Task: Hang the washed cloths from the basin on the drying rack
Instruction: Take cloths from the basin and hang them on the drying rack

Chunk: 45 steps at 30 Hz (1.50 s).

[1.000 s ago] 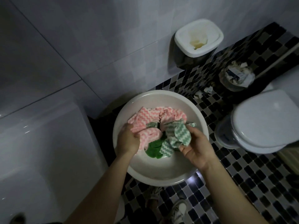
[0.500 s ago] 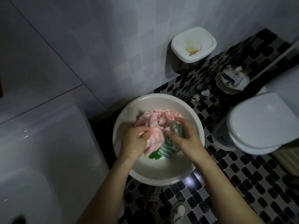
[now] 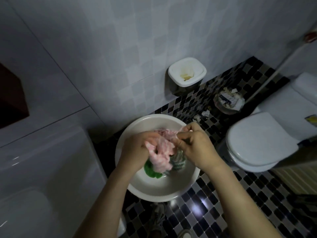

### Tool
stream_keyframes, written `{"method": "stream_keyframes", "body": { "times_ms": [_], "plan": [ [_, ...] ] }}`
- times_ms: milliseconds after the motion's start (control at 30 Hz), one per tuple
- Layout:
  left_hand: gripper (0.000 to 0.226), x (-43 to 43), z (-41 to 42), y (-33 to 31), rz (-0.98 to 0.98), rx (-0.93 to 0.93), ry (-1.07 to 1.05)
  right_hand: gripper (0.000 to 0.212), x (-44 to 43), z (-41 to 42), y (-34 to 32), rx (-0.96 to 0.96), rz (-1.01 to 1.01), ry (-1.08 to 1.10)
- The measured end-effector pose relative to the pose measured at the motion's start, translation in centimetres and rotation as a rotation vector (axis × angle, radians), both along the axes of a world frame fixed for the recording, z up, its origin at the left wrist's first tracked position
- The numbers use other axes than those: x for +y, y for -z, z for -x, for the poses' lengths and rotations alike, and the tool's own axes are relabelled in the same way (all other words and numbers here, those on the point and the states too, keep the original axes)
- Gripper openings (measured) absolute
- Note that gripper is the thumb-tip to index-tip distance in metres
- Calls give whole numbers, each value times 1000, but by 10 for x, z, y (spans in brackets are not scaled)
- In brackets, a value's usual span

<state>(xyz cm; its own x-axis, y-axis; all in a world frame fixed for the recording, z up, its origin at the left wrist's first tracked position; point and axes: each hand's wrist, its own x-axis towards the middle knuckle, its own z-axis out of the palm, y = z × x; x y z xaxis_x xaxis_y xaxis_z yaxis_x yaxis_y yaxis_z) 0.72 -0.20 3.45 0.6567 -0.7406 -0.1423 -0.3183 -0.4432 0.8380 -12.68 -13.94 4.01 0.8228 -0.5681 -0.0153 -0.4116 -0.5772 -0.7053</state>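
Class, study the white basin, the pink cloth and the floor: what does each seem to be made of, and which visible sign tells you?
The basin: probably plastic, smooth with a soft sheen; even white, rolled rim. The pink cloth: soft fleecy textile, perhaps microfibre, matt; it bunches into limp folds. The floor: small glazed mosaic tiles, black and grey; a bright glare reflects off them.

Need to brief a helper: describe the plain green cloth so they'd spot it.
Beside the toilet, a white basin sits on the checkered floor. Inside, beneath the pink cloth, lies the green cloth. Unlike the green-and-white patterned cloth beside it, it is solid green.
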Motion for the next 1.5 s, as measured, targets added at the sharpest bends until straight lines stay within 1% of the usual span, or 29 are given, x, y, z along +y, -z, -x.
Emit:
{"method": "stream_keyframes", "body": {
  "times_ms": [67, 133, 167, 233, 333, 367, 433, 533, 667, 733, 767, 833, 867, 967, 1000, 1067, 1133, 1167, 1233, 1267, 1333, 1367, 1433, 1500],
  "plan": [
    [36, -5, 0, -11, 90, 183, -149, 11, -2, 1, -11, -55, 18, 0],
    [33, -7, -1, -22, 149, 248, -238, 11, -3, 4, -24, -113, -76, 29],
    [31, -9, -1, -28, 181, 254, -232, 11, -4, 6, -32, -137, -161, 54],
    [31, -14, 0, -44, 233, 257, -141, 11, -7, 10, -46, -171, -430, 95],
    [46, -24, 2, -61, 228, 259, 58, 16, -10, 13, -65, -264, -953, 152],
    [52, -26, 2, -65, 223, 248, 97, 16, -10, 13, -69, -298, -1051, 186],
    [54, -28, 1, -70, 246, 242, 127, 18, -9, 12, -72, -344, -1126, 260],
    [47, -25, -2, -81, 316, 268, 149, 22, -7, 13, -71, -390, -1120, 384],
    [41, -32, 0, -98, 343, 278, 204, 25, 2, 14, -75, -330, -1051, 444],
    [44, -38, 5, -104, 306, 279, 260, 26, 7, 12, -78, -324, -1043, 430],
    [45, -41, 7, -106, 291, 273, 284, 29, 9, 11, -80, -319, -1066, 394],
    [44, -46, 12, -111, 296, 254, 310, 44, 11, 14, -86, -280, -1108, 331],
    [42, -48, 13, -113, 314, 237, 310, 44, 11, 17, -88, -252, -1102, 301],
    [41, -55, 19, -115, 344, 136, 280, 15, 11, 28, -97, -236, -957, 238],
    [41, -58, 22, -114, 353, 132, 263, 14, 11, 32, -98, -261, -922, 241],
    [37, -60, 28, -112, 395, 215, 231, 14, 12, 39, -99, -308, -920, 254],
    [26, -64, 34, -107, 395, 300, 220, 14, 12, 47, -102, -340, -927, 298],
    [20, -65, 35, -104, 358, 321, 242, 15, 12, 51, -102, -351, -938, 327],
    [9, -67, 39, -101, 255, 393, 359, 13, 11, 64, -104, -384, -918, 403],
    [11, -69, 44, -99, 228, 441, 408, 13, 10, 71, -104, -400, -882, 435],
    [15, -71, 51, -99, 261, 490, 409, 15, 11, 80, -105, -414, -832, 478],
    [15, -76, 59, -100, 287, 481, 422, 17, 13, 88, -108, -431, -818, 511],
    [16, -83, 75, -106, 337, 412, 463, 27, 15, 101, -108, -482, -796, 556],
    [17, -92, 93, -114, 370, 239, 509, 30, 17, 121, -111, -545, -776, 595]
  ]
}}
